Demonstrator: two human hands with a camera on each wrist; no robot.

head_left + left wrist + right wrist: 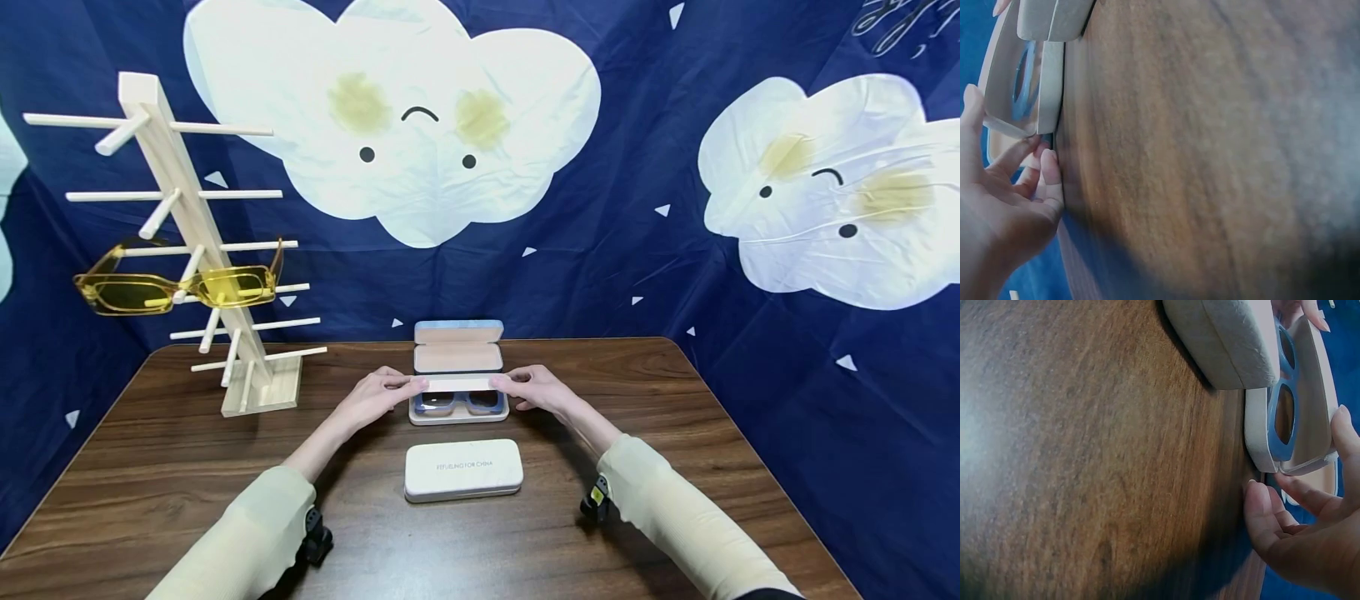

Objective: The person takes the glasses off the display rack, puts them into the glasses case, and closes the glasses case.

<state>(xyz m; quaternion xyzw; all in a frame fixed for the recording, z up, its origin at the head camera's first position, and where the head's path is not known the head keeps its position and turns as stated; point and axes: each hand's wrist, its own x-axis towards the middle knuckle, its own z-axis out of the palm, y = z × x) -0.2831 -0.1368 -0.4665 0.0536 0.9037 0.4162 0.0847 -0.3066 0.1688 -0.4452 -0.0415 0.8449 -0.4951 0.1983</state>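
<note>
A white glasses case (459,384) stands partly open, its lid tilted up. Blue-framed sunglasses (459,408) with dark lenses lie inside, their upper part hidden by the lid in the head view. My left hand (380,393) holds the left end of this case, thumb on the lid's edge and fingers bent around the hinge-side corner. At the opposite end my right hand (542,392) grips it the same way, as the right wrist view shows its thumb (1342,425) on the lid. Just behind stands another case (458,357), opened wide with a pale pink lining.
Nearer the body lies a closed white case (463,471) with printed lettering. On the left a wooden display rack (172,175) with protruding pegs carries yellow glasses (232,287). A blue cloth (637,275) with clouds hangs behind the brown wooden table (360,533).
</note>
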